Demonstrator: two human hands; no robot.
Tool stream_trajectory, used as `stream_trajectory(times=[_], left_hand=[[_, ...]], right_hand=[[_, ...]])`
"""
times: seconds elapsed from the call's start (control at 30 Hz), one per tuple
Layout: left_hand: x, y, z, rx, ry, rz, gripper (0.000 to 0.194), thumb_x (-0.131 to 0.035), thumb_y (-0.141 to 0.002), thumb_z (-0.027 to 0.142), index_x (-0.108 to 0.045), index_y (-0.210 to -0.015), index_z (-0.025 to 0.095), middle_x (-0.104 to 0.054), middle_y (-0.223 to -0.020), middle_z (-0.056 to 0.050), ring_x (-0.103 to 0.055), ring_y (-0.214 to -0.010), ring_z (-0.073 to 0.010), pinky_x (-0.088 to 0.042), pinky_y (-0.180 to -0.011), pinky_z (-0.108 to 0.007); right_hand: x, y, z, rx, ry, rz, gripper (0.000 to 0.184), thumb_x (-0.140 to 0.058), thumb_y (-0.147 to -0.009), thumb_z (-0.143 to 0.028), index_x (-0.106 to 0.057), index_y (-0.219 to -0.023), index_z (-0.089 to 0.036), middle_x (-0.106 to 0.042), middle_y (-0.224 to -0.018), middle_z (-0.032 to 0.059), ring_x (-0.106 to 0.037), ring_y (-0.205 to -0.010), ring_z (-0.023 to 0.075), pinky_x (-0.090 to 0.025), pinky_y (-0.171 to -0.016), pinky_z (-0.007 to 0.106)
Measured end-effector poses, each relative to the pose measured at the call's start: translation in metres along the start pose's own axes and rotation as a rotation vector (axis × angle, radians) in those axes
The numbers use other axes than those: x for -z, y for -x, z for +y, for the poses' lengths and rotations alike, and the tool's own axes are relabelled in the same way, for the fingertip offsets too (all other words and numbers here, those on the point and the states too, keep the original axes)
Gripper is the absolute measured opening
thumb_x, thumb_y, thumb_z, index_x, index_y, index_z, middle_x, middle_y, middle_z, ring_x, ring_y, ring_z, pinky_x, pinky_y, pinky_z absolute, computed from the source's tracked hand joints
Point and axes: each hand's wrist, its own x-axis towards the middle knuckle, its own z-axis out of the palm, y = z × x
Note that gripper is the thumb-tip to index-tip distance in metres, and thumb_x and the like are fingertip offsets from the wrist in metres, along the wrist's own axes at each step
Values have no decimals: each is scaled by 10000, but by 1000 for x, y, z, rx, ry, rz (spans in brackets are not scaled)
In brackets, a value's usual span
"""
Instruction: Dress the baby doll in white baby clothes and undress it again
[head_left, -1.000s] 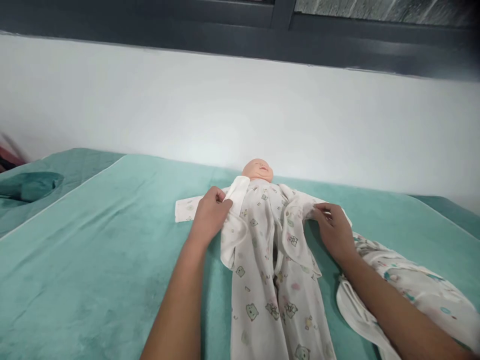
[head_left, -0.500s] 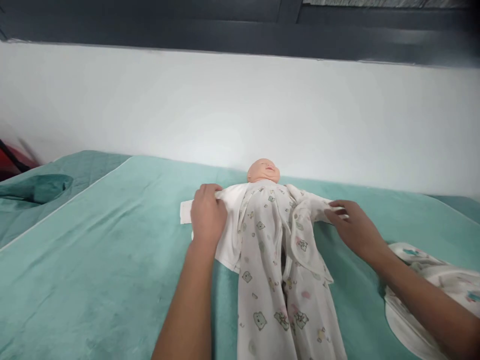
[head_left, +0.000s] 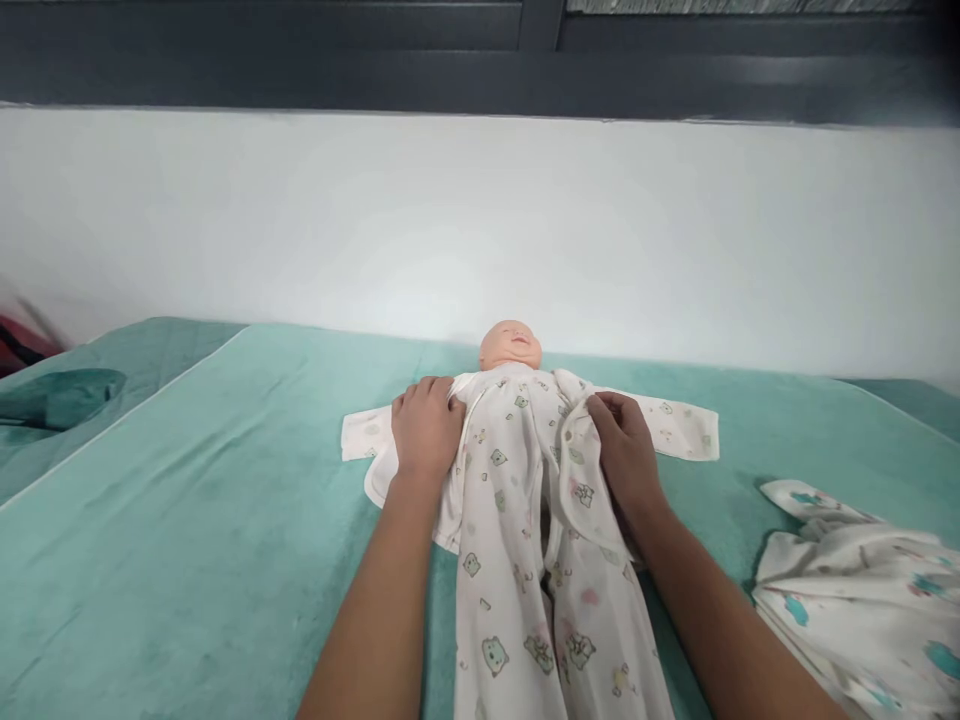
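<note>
Both hands (head_left: 427, 430) (head_left: 626, 440) moved closer together on the jacket (head_left: 586, 485).

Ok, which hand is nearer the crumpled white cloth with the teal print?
Right. The right hand touches the white animal-print top, left of the cloth and apart from it; the left hand is farther left, on the top's opposite side.

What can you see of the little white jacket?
The jacket looks like soft white cotton, printed with small figures. It lies open on the green sheet, sleeves spread sideways, fronts flanking the printed trousers. The left hand lies on the front turned back, plain white; the right hand pinches the other.
</note>
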Motion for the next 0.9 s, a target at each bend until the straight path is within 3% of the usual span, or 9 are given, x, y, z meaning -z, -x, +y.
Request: stream_trajectory(times=[0.17, 0.27, 0.37, 0.43, 0.6, 0.67, 0.8, 0.9], left_hand=[[1, -2, -2, 115, -11, 47, 315, -418, -896, 219, -658, -1099, 249, -697, -1077, -56, -616, -1009, -263, -417, -845, -381], [0, -2, -2, 91, -9, 36, 324, -408, -902, 220, -650, -1116, 244, -693, -1102, -60, -609, -1031, -267, -411, -868, -394], [0, -1, -2, 84, -9, 20, 325, -408, -905, 233, -645, -1127, 242, -686, -1130, -63, -602, -1048, -272, -408, -894, -410], [0, -1, -1, 82, -16, 10, 328, -408, -904, 238, -641, -1135, 241, -680, -1148, -67, -596, -1062, -275, -405, -912, -420], [1, 0, 1, 56, -54, 2, 344, -412, -891, 226, -624, -1161, 231, -672, -1165, -76, -581, -1092, -284, -404, -931, -432], [2, 1, 2, 46, -70, -8, 363, -422, -877, 211, -611, -1187, 225, -664, -1186, -81, -573, -1106, -292, -400, -943, -442], [3, 4, 4, 16, -93, -45, 422, -445, -848, 174, -582, -1242, 232, -643, -1236, -83, -549, -1153, -295, -377, -988, -450], [3, 5, 5, -5, -96, -52, 443, -436, -863, 169, -571, -1274, 261, -633, -1255, -71, -539, -1167, -283, -368, -1005, -441]], right_hand=[[0, 0, -19, 40, 155, -196, 430, -653, -751, -595, -573, -944, -219, -567, -748, -34, -524, -698, 165, -404, -654, 298], [5, -5, -23, 17, 201, -292, 335, -673, -738, -505, -592, -907, -227, -537, -675, -52, -477, -609, 147, -358, -572, 279], [20, -20, -17, -21, 174, -367, 257, -624, -741, -392, -640, -944, -235, -618, -730, -23, -528, -623, 167, -377, -565, 289], [37, -36, -5, -22, 230, -341, 264, -604, -710, -327, -662, -950, -234, -666, -778, 5, -570, -661, 193, -400, -584, 307], [85, -75, 33, 29, 637, -40, 335, -566, -657, -223, -666, -976, -226, -704, -898, 67, -597, -726, 235, -406, -620, 347], [93, -79, 38, 51, 746, 7, 397, -536, -674, -191, -653, -1051, -234, -698, -1014, 90, -609, -794, 259, -417, -641, 367], [75, -65, 25, 235, 761, -9, 375, -480, -801, -256, -629, -1143, -221, -647, -1174, 127, -598, -1009, 307, -465, -780, 430], [47, -49, 17, 417, 723, -171, 387, -451, -885, -359, -602, -1216, -224, -607, -1281, 118, -530, -1181, 320, -441, -944, 475]])
